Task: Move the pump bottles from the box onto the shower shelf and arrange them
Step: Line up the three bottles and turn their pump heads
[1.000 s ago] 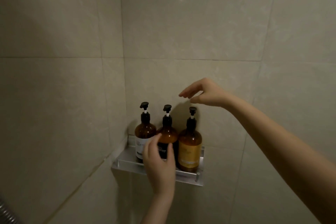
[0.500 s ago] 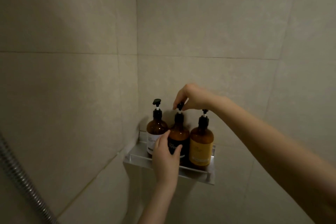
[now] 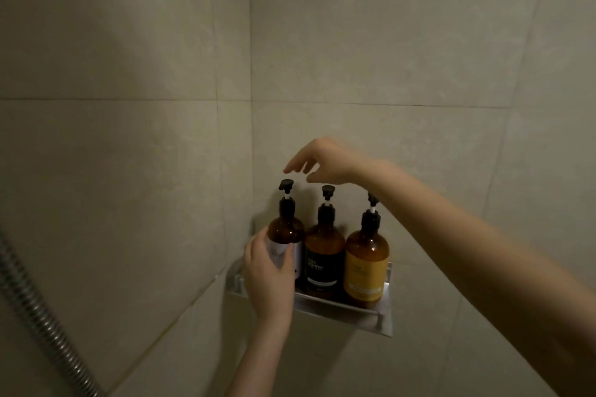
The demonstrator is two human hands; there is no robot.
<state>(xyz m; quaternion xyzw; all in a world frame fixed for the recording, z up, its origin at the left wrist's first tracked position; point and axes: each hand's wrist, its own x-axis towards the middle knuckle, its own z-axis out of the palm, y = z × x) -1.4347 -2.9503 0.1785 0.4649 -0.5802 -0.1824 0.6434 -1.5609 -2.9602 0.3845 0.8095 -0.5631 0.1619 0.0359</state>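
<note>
Three amber pump bottles stand in a row on the shower shelf (image 3: 385, 316). The left hand (image 3: 269, 277) wraps around the white-label bottle (image 3: 287, 235). Just above its pump, the right hand (image 3: 322, 161) hovers with fingers loosely spread, touching nothing. Beside the left hand stand the black-label bottle (image 3: 323, 255) and then the yellow-label bottle (image 3: 366, 264).

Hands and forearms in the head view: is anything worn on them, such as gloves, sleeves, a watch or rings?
Nothing worn is visible. The left hand and right hand are both bare, with no gloves. Both forearms are uncovered as far as the frame shows them, with no sleeve edge in sight. No watch, bracelet or ring can be made out, though the light is dim.
</note>
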